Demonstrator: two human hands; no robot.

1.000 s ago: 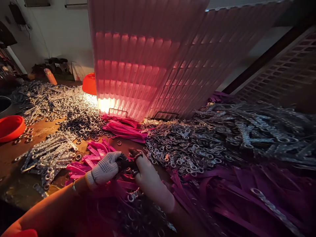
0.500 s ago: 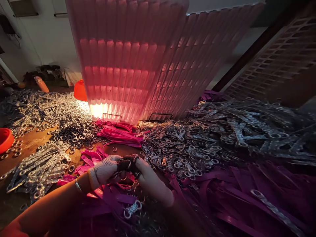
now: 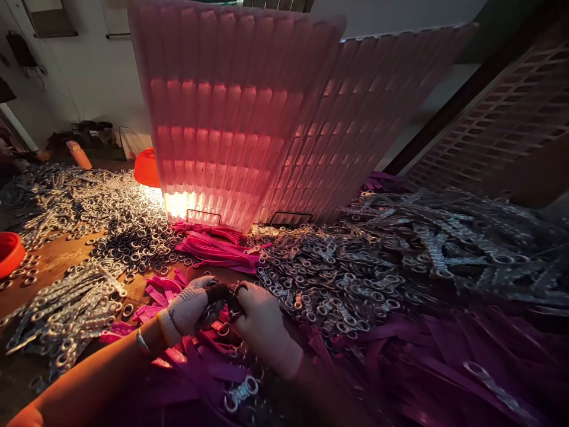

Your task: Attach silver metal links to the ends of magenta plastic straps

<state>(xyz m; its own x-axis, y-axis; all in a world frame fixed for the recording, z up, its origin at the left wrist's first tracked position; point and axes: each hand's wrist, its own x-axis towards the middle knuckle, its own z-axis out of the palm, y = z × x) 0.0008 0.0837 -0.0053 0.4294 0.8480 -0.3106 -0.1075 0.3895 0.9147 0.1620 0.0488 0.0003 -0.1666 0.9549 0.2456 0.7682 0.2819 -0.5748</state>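
My left hand (image 3: 189, 308) wears a pale dotted glove with dark fingertips; its fingers are closed. Opposite it, my right hand (image 3: 262, 326), also gloved in pale cloth, has its fingers curled inward. The fingertips of both meet over the pink straps (image 3: 162, 287), and whatever is pinched between them is too dark and covered to make out. Just below lies a short metal link with ring ends (image 3: 242, 392), resting among purple straps (image 3: 189, 379). A pile of similar metal links (image 3: 320, 279) spreads to the right of my right hand.
Ribbed translucent panels (image 3: 222, 118) stand upright behind, on wire stands (image 3: 203, 217). An orange lamp (image 3: 147, 168) glows beside them. Metal rings (image 3: 137, 237) and long metal strips (image 3: 71, 308) heap at left, near an orange bowl-like rim (image 3: 9, 254). Purple straps (image 3: 422, 356) cover the right front.
The view has tilted slightly, so the background sits lower. My right hand has turned and shifted a little to the left; both hands stay closed together.
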